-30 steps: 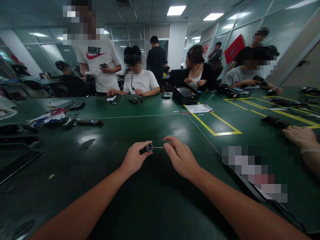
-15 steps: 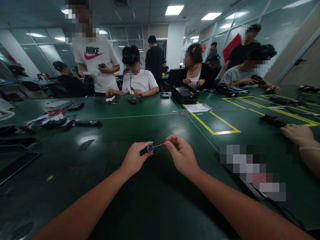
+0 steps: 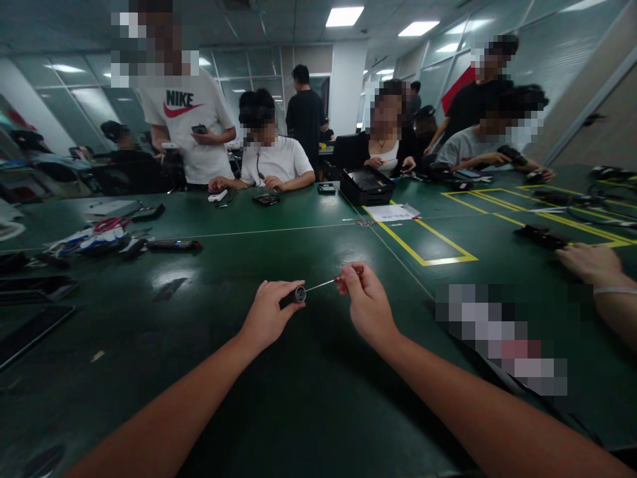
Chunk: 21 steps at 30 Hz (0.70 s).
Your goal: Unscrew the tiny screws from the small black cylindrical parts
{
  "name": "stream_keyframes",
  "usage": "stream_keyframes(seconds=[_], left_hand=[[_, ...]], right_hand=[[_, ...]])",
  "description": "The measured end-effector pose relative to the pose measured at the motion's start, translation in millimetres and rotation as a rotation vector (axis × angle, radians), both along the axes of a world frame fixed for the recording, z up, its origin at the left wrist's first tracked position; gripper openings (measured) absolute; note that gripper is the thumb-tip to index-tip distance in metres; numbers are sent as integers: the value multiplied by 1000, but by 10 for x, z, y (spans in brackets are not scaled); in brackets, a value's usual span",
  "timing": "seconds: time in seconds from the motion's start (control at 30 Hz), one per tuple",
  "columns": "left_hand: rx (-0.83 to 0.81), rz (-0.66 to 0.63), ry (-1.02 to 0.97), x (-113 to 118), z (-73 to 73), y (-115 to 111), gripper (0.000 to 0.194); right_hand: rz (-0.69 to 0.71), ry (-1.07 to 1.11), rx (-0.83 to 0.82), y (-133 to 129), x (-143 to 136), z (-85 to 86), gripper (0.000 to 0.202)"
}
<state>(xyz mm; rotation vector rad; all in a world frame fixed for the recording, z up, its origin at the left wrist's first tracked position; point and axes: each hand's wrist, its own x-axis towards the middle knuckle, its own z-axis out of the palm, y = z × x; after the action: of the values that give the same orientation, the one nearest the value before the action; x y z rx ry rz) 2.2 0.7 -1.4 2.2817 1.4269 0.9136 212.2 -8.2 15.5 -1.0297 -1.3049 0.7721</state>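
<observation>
Head view: both bare hands are raised over the middle of the green surface (image 3: 298, 411), the forearms reaching in from its near edge; the left hand (image 3: 265, 315) has its grip closed around a short black tube (image 3: 300, 294), thumb below and fingers above, with the round end turned toward the near edge; the right hand (image 3: 371, 302) has its grip pinching the reddish handle of a thin screwdriver (image 3: 322, 284) between thumb and fingertips.

The relation that counts is between shaft and tube: the metal shaft runs from the right hand down and leftward to the side of the tube's round end, its long axis tilted a little, higher at the handle; it points across the tube's face rather than straight into it; whether the tip touches the rim or only lies in line with it, I cannot tell; the tube sits to the left of the right grip, and the left hand is the one on it.

Toward the surface's left edge lie a dark pen-shaped tool (image 3: 173, 245) and a jumbled pile (image 3: 94, 240); near the far edge stands a black tray (image 3: 367, 186); toward the right edge a co-worker's hand (image 3: 590, 263) rests just beside a black object (image 3: 540, 236).
</observation>
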Motion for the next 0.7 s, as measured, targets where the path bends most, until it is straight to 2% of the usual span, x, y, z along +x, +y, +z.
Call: stream_keyframes(seconds=[0.4,0.53,0.7], left_hand=[[-39,-45,57,37,-11,-11,42],[-49,-32,54,36,-33,11,43],[-53,-21,12,30,-43,19,43]], right_hand=[[14,-441,112,-98,32,67,15],[-56,-499,119,-91,44,91,15],[-106,-459,130,-71,54,97,16]])
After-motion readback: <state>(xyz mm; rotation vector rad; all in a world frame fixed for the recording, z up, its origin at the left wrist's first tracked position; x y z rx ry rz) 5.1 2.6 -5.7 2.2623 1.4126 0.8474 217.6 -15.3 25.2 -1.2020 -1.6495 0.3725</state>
